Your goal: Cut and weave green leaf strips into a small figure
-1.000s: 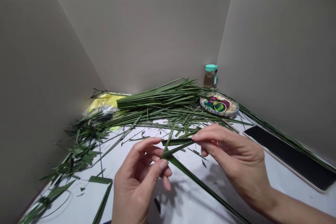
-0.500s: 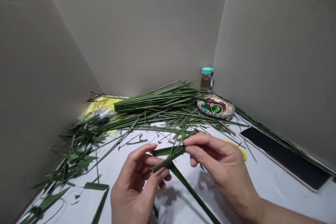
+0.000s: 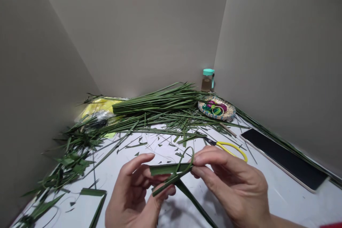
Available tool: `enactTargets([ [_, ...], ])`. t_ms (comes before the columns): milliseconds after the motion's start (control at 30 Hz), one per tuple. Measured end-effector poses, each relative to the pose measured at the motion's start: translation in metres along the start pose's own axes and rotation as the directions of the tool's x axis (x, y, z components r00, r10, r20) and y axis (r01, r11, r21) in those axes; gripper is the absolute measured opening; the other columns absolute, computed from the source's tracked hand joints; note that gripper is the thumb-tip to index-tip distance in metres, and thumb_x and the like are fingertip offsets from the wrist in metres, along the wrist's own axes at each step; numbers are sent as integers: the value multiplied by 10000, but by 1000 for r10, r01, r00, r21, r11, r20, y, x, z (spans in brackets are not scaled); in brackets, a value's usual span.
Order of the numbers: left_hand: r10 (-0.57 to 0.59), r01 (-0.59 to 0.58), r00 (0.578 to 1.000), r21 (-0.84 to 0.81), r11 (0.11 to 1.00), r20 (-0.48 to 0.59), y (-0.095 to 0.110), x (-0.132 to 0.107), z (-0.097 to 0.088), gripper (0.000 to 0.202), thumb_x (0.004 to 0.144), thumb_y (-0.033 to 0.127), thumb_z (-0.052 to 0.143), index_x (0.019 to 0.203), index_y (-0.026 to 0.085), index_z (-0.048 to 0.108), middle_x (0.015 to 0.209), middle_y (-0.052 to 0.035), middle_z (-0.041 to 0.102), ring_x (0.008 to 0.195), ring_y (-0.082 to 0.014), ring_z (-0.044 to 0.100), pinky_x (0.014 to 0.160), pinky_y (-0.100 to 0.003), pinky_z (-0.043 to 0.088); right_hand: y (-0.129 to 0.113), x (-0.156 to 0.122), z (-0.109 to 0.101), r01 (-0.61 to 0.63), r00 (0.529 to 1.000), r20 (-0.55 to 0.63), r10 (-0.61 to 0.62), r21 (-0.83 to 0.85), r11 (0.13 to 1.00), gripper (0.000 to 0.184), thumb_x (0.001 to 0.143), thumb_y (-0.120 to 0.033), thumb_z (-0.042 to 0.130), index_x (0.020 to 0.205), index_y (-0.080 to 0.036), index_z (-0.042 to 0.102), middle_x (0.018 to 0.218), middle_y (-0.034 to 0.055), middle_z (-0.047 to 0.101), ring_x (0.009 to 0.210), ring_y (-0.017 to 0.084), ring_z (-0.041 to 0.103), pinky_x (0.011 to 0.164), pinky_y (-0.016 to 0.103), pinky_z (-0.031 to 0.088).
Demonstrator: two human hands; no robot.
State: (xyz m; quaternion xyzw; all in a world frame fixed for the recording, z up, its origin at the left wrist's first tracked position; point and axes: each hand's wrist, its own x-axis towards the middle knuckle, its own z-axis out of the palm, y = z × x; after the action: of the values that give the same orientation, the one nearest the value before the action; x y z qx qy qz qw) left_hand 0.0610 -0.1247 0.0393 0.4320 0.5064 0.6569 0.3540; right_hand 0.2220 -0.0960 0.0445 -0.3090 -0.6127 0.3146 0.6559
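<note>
My left hand and my right hand hold a folded green leaf strip between them, low in the middle of the view. The left thumb and fingers pinch the strip's left part. The right thumb and forefinger pinch its right end, where a thin loop curls up. A long tail of the strip runs down to the right under my right hand. Yellow-handled scissors lie on the white table just beyond my right hand.
A bundle of long green leaves lies across the back, with cut scraps spread left. A woven dish of coloured rings, a teal-capped bottle and a dark phone sit at the right. Grey walls close in on three sides.
Both hands have come lower and nearer with the strip. A thin loop now curls up at the right pinch. The scissors, hidden by my right hand before, now show.
</note>
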Motion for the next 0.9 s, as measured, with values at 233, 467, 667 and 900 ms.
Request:
enactTargets([
  [233,-116,116,984,5,993,136,1,7,3,213,685,279,857,858,249,737,712,-9,731,526,-153,667,449,-198,544,9,2,6,-299,948,125,294,29,954,35,855,-235,707,882,-255,717,802,-11,708,666,129,645,626,243,532],
  [467,-131,131,991,-3,991,35,8,4,14,192,648,296,871,769,251,729,606,20,695,447,-125,597,393,-186,487,12,10,6,-519,849,216,482,174,837,239,810,-193,742,987,-270,601,790,-69,656,727,91,620,691,190,506],
  [667,-149,148,989,29,989,15,3,4,13,238,678,294,849,858,239,704,646,13,723,488,-135,638,448,-191,519,12,16,4,-625,765,374,525,230,746,106,804,-257,768,848,-203,689,786,-43,664,712,82,607,674,169,495],
  [900,-55,56,998,25,998,-30,-1,-4,16,365,724,251,805,1028,275,604,606,70,615,470,-129,619,442,-193,508,13,18,0,-643,729,466,502,212,736,76,832,-252,741,806,-189,708,787,-24,685,764,109,624,744,202,491],
])
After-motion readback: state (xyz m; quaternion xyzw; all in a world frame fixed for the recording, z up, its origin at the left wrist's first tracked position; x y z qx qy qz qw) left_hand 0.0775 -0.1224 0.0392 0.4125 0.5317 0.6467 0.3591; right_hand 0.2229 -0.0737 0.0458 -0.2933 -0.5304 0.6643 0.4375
